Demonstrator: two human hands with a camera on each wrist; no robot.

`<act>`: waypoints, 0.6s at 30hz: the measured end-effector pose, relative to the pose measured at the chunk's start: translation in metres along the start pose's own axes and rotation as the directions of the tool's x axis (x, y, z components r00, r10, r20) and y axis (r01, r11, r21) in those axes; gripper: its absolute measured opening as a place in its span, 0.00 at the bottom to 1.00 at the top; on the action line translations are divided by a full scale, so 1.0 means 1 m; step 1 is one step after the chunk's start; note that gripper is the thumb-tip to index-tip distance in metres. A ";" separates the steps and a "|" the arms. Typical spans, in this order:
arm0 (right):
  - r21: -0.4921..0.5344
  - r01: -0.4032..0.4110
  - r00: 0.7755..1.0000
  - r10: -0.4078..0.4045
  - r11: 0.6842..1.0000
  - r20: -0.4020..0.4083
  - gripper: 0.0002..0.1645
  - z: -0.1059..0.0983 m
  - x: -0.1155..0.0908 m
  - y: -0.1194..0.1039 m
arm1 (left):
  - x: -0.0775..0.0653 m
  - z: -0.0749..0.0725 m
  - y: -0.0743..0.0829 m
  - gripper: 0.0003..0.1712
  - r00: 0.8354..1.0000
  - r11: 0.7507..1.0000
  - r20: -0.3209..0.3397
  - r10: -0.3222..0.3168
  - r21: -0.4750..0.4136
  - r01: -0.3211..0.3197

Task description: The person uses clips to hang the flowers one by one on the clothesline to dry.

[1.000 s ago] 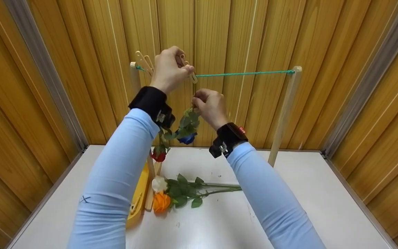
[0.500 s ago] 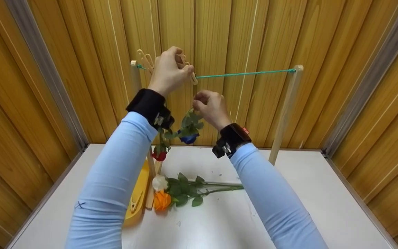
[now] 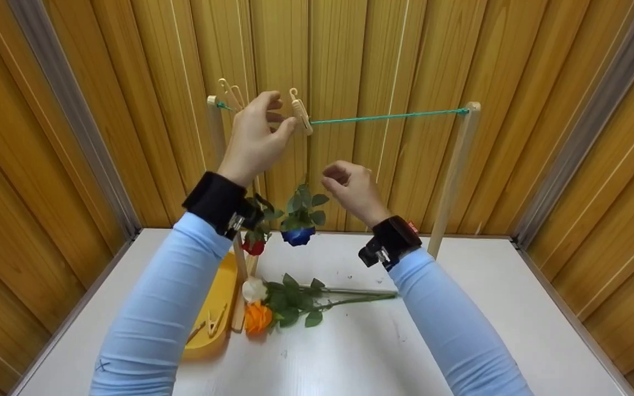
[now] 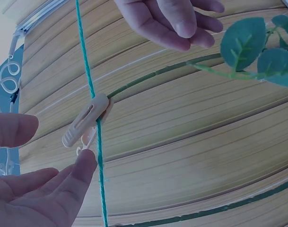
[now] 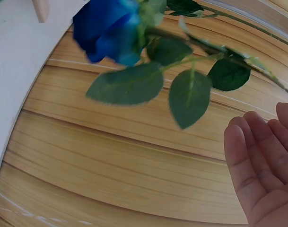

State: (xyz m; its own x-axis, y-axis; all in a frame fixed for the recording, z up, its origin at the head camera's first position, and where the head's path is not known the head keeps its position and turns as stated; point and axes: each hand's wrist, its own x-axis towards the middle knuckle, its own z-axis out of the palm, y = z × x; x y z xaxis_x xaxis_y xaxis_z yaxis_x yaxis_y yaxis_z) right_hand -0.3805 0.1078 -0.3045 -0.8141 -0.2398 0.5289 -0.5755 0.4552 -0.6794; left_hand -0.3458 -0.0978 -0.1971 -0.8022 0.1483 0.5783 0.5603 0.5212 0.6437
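Observation:
A blue rose (image 3: 298,235) hangs head down, its stem caught in a clothespin (image 3: 301,113) on the green string (image 3: 388,116). My left hand (image 3: 256,135) is just left of that clothespin, thumb and fingers spread apart. In the left wrist view a fingertip lies close to the clothespin (image 4: 86,120); whether it touches cannot be told. Right of the hanging stem, my right hand (image 3: 354,190) holds nothing, its fingers loosely bent. The right wrist view shows its fingers (image 5: 257,161) apart from the rose (image 5: 108,30).
A red rose (image 3: 253,246) hangs farther left, near more clothespins (image 3: 231,94). White (image 3: 254,290) and orange (image 3: 258,318) roses lie on the table beside a yellow tray (image 3: 215,344) with clothespins in it. A wooden post (image 3: 454,181) holds the string's right end.
My left hand has let go of the clothespin and moved down left. My right hand has released the stem and drawn back to the right. The blue rose now hangs straighter and lower.

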 end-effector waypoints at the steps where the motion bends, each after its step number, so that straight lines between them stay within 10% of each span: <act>1: -0.007 0.019 1.000 -0.019 1.000 0.000 0.11 -0.001 -0.004 0.002 | -0.005 0.000 -0.001 0.29 1.000 1.000 -0.007 0.022 0.000 -0.022; 12: -0.099 0.154 0.987 -0.158 0.983 -0.037 0.13 -0.005 -0.047 0.018 | -0.063 0.002 -0.022 0.30 0.980 0.978 -0.024 0.199 0.071 -0.197; 18: -0.177 0.143 0.987 -0.154 0.974 -0.049 0.18 -0.010 -0.072 0.027 | -0.094 0.012 -0.039 0.34 0.983 0.967 0.009 0.181 0.180 -0.179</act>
State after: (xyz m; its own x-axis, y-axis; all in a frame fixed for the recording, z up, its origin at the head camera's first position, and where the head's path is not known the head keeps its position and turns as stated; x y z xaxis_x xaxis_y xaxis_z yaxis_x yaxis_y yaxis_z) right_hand -0.3367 0.1456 -0.3554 -0.7106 -0.2645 0.6519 -0.6633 0.5607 -0.4956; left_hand -0.2950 -0.1225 -0.2825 -0.6895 0.2474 0.6807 0.6489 0.6285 0.4289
